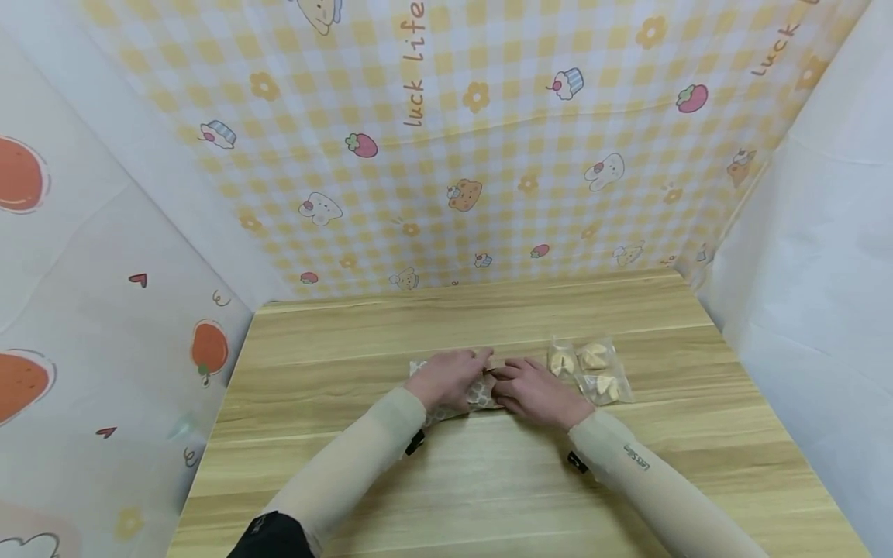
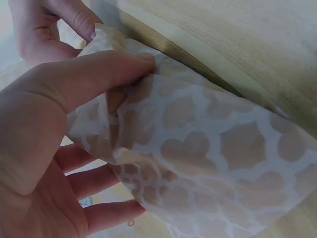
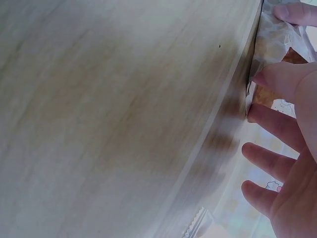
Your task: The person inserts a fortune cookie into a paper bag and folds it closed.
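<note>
On my remote feed, the paper wrapper (image 2: 223, 148) wore a white lattice over tan. Right of the wrapper, clear packets (image 1: 614, 372) showed pale-yellow pieces (image 1: 594, 356). Behind it, yellow-and-white checked cloth (image 1: 516, 147) carried pink strawberries (image 1: 363, 146) and orange flowers (image 1: 477, 97); beneath it, the tabletop (image 1: 488, 496) was light-brown woodgrain.

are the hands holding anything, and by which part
A tan-and-white patterned paper bag: the left hand and right hand hold it near its right end.

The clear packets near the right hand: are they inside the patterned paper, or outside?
Outside: the head view shows the clear packets lying on the table, apart from the patterned paper.
</note>
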The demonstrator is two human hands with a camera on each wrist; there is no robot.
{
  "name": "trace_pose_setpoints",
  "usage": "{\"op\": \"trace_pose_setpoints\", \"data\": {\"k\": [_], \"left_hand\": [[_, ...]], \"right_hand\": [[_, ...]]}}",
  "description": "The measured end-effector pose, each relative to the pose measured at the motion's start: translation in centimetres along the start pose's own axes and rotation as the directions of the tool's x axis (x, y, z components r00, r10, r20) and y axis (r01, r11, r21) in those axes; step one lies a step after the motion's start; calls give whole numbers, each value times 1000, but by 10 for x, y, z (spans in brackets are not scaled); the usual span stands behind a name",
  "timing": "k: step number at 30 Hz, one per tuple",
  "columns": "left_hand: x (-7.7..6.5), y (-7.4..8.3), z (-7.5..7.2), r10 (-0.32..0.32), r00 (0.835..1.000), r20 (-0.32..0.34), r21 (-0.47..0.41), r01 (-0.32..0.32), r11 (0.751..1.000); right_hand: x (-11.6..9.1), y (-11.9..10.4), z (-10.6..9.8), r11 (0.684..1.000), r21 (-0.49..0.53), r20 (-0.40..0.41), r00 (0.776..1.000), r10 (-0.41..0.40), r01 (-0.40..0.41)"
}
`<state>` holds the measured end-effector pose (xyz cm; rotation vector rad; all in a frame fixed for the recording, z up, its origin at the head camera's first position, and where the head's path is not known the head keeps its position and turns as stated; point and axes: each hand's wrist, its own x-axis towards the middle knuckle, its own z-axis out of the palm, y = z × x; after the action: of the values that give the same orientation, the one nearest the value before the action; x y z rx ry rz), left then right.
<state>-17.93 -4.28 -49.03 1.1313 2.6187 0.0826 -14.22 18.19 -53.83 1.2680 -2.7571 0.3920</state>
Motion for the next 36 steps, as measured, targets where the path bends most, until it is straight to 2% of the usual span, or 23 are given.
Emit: {"op": "trace_pose_setpoints", "data": {"k": [4,10,13,17,22,26,36], "left_hand": [[-1,-3,2,-35,999,6,-37,35,999],[-4,-6,3,-106,993,55,-74,110,991],[-6,-8,4,-119,991,55,-86,124,989],[-11,-10,6,-137,989,54,-94,142,985],[-17,-13,9,-166,983,72,-63,171,983],[-22,-16,11,-164,984,74,-26,166,986],[-25,-22,17,-142,989,30,-34,143,989]], "right_hand": [[0,0,0,1000,8,18,1000,14,-14],[0,0,-1,999,16,50,998,36,-36],[0,0,-1,999,25,48,998,37,-38],[0,1,0,999,30,24,999,24,-24],[-1,1,1,999,37,15,1000,22,-23],[-1,2,0,999,39,17,999,29,-30],[-1,-1,-1,999,35,36,999,39,-40]]}}
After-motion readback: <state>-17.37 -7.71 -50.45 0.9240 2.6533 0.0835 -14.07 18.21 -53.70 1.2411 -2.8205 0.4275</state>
